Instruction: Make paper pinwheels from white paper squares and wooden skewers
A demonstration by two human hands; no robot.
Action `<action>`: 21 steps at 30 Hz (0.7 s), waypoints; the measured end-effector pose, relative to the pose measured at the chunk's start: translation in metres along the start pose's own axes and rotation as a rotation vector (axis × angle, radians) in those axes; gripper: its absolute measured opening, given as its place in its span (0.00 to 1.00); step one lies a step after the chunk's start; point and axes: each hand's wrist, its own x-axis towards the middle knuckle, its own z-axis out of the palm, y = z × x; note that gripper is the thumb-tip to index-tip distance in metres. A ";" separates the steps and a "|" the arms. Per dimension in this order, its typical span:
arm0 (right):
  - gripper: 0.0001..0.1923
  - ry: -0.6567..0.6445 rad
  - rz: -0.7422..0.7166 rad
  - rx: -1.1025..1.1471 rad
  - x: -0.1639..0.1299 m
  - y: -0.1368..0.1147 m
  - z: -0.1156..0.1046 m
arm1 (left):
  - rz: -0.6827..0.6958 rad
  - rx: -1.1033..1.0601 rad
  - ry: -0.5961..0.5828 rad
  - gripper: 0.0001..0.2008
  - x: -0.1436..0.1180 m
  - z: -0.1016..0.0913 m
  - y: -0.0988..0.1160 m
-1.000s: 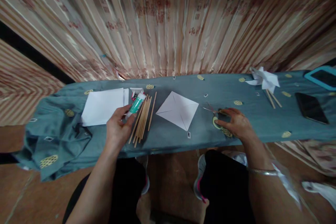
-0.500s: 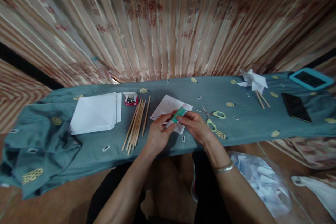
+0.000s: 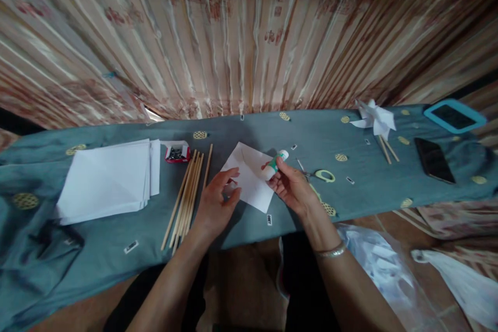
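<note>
My right hand (image 3: 295,187) grips a white and green glue stick (image 3: 274,164), tilted, above the right part of a square white paper sheet (image 3: 256,189). My left hand (image 3: 218,203) hovers at the sheet's left edge, thumb and fingers curved apart; I see nothing clearly held between them. Fold lines show on the sheet, which lies flat on the cloth. Just right of my right hand are scissors with light green handles (image 3: 324,175), partly hidden by it. Left of my left hand lie several thin wooden sticks (image 3: 187,197).
A stack of white paper (image 3: 105,179) lies at the left, beside a small red box (image 3: 177,152) of dark little items. At the right are a paper pinwheel (image 3: 376,118) with sticks, a black phone (image 3: 433,160) and a blue-framed device (image 3: 455,115). Plastic bags (image 3: 381,264) rest on the floor.
My hands have moved apart. The glue stick, earlier between both hands, is now in my right hand alone, and my left hand has moved left. More of the paper sheet shows.
</note>
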 end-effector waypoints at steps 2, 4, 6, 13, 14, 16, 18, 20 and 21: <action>0.21 -0.015 0.036 0.013 0.002 0.001 0.000 | 0.043 0.083 -0.033 0.18 0.001 -0.004 -0.004; 0.21 -0.025 0.037 -0.002 0.003 0.001 0.000 | 0.079 0.145 -0.062 0.18 -0.001 -0.007 -0.009; 0.20 -0.013 0.008 -0.035 0.004 0.000 -0.001 | 0.124 0.201 -0.080 0.17 -0.004 -0.009 -0.014; 0.16 -0.018 -0.019 -0.092 0.009 0.004 0.001 | 0.310 0.359 -0.146 0.19 -0.019 -0.014 -0.030; 0.16 -0.019 -0.017 -0.094 0.010 0.004 0.001 | 0.304 0.374 -0.145 0.19 -0.019 -0.015 -0.030; 0.15 -0.014 -0.014 -0.102 0.010 0.005 0.001 | 0.291 0.390 -0.134 0.19 -0.019 -0.018 -0.028; 0.14 -0.005 -0.022 -0.109 0.010 0.005 0.000 | 0.301 0.391 -0.106 0.19 -0.017 -0.021 -0.023; 0.13 0.001 -0.043 -0.128 0.009 0.005 -0.001 | 0.353 0.398 -0.086 0.18 -0.016 -0.020 -0.018; 0.13 0.008 -0.063 -0.145 0.009 0.004 -0.002 | 0.387 0.409 -0.082 0.17 -0.016 -0.018 -0.015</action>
